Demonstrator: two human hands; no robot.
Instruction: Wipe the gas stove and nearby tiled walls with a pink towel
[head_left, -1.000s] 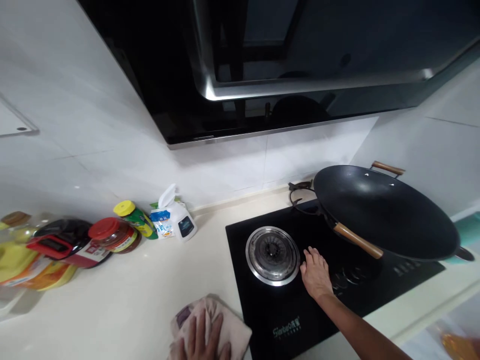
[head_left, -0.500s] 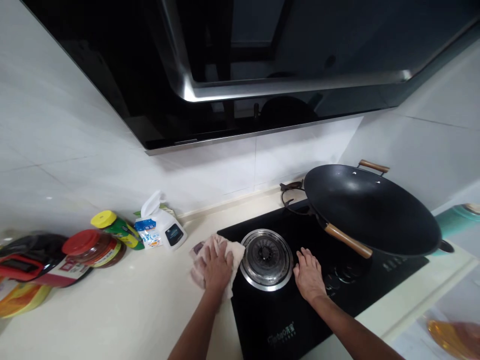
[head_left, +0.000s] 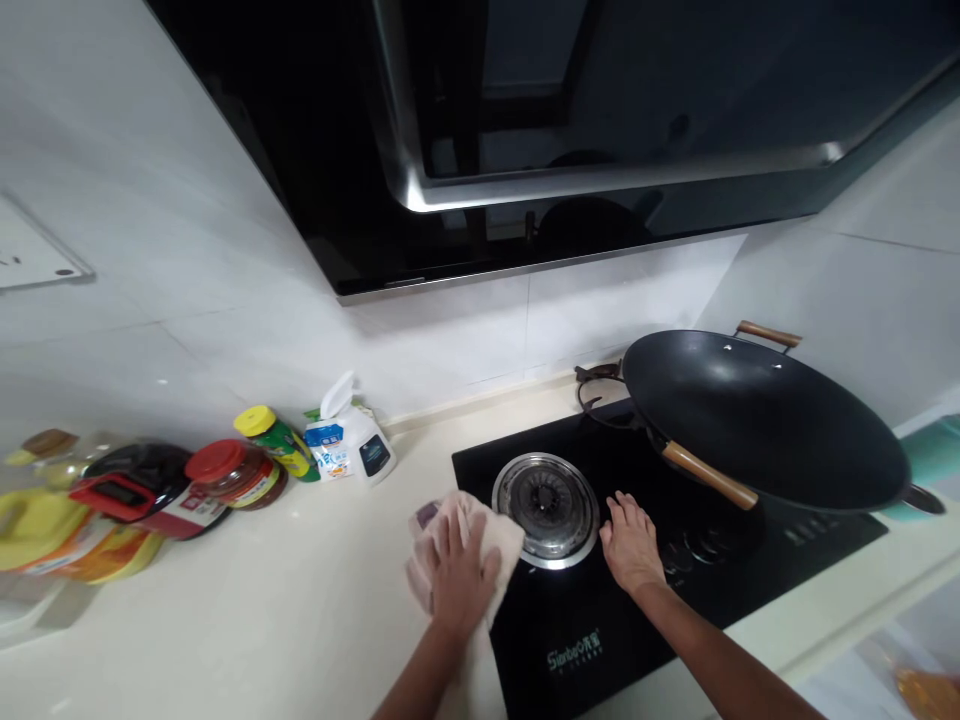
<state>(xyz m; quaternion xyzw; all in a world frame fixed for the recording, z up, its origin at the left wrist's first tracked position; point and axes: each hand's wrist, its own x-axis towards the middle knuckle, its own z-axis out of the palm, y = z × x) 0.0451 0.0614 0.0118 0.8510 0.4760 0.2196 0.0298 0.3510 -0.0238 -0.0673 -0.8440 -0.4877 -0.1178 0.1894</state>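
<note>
Head view is showing a dark range hood [head_left: 540, 130] overhanging a pale desk [head_left: 300, 600], which is carrying a black cooktop [head_left: 555, 610]. A wide wok [head_left: 750, 420] is sitting over the cooktop's right side, and a round metal burner [head_left: 545, 510] is lying toward its left. Next to that burner, a pinkish cloth [head_left: 504, 545] is straddling the cooktop's left edge, partly on the desk. It is looking light, limp and unbreakable, so it would likely be bunching or folding under a push; a flat palm over its middle is probably giving better control than a pinched corner. The left hand [head_left: 459, 570] is lying flat over it, fingers extended rather than curled round it. The right hand [head_left: 631, 545] is resting palm down, fingers loosely spread, on the cooktop just right of the burner.
</note>
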